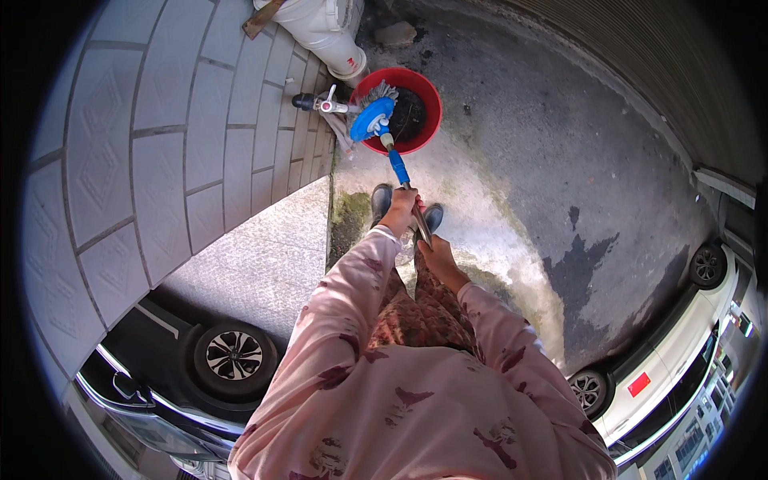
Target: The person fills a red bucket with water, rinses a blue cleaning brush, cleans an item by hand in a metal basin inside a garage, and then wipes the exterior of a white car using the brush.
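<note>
Both my hands grip the pole of a mop (398,166) with a blue round head and grey strands. My left hand (402,210) is closed round the pole higher up, near its blue collar. Lower on the pole, closer to my body, my right hand (440,260) is closed round it too. The mop's head tilts over the left side of a red bucket (433,100), beside the wall tap. Dark contents show inside the bucket; whether they are water, I cannot tell.
A tap (330,104) with a white handle juts from the tiled wall (172,120) on the left. Behind it stands a thick white pipe (320,32). A dark car (200,360) is at the lower left, a white car (672,352) at the lower right. Wet patches mark the concrete (528,144).
</note>
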The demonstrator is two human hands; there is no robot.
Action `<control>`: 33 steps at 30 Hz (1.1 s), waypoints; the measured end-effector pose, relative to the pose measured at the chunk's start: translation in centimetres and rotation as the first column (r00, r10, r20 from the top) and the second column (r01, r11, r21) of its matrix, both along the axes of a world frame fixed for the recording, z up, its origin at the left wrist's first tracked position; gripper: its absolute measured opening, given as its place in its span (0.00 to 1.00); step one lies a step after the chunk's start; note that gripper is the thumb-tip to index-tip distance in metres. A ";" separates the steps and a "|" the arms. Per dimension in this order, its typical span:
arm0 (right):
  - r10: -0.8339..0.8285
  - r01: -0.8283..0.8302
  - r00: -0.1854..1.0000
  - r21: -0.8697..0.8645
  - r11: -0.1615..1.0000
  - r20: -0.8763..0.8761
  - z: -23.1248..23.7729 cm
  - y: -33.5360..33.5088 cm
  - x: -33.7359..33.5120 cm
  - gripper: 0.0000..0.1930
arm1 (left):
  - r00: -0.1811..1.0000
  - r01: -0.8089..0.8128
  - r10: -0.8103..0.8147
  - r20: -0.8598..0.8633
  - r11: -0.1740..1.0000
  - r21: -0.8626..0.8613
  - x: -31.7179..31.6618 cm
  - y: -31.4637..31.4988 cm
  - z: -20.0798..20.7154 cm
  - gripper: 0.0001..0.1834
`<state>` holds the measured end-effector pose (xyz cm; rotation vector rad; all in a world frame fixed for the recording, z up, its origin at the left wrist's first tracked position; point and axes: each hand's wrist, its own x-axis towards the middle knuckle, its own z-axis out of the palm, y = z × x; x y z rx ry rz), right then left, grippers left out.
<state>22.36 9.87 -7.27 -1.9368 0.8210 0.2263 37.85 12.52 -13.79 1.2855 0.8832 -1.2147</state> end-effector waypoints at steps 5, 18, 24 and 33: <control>-0.205 0.310 0.946 0.523 0.794 -0.249 4.2 0.5 4.9 0.13 | 0.999 -0.040 0.042 0.012 0.992 -0.116 1.9 0.7 1.1 0.04; 0.047 -0.043 0.996 0.045 0.998 -0.082 4.8 0.1 7.0 0.12 | 0.964 -0.240 0.215 -0.157 0.958 -0.158 4.3 0.6 2.1 0.07; 0.199 -0.208 0.973 -0.071 0.976 -0.113 6.5 -0.5 6.8 0.12 | 0.945 -0.272 0.242 -0.221 0.955 -0.117 4.5 0.8 3.0 0.08; 0.346 -0.380 0.917 -0.171 0.909 -0.197 6.4 0.1 6.1 0.12 | 0.886 -0.382 0.327 -0.330 0.917 -0.117 3.9 2.0 2.5 0.09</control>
